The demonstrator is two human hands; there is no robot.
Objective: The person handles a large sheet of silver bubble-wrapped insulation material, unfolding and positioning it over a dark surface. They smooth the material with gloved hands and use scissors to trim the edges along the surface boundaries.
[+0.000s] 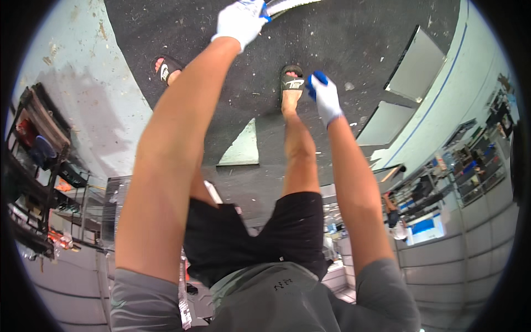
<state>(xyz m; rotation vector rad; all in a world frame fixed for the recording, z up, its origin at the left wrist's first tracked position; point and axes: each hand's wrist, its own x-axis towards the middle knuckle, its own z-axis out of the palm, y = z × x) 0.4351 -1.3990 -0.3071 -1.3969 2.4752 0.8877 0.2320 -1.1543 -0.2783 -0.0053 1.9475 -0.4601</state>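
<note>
My left hand (pixel 241 23), in a white glove with blue on the palm side, reaches to the top edge of the view. Its fingers close at the end of a shiny silvery strip (pixel 290 5), which curves off to the right and leaves the picture. My right hand (pixel 325 95), gloved the same way, hangs beside my sandalled right foot (pixel 292 80). Its blue fingers are curled inward, and whatever they may hold is hidden. Dark matting (pixel 243 99) lies beneath both hands.
Two flat grey panels with dark edges, one (pixel 417 63) farther off and one (pixel 385 123) nearer, lie at the right. A pale triangular patch (pixel 243 146) shows between my legs. Loaded racks (pixel 47 182) stand at left; another person (pixel 395 221) is in the right background.
</note>
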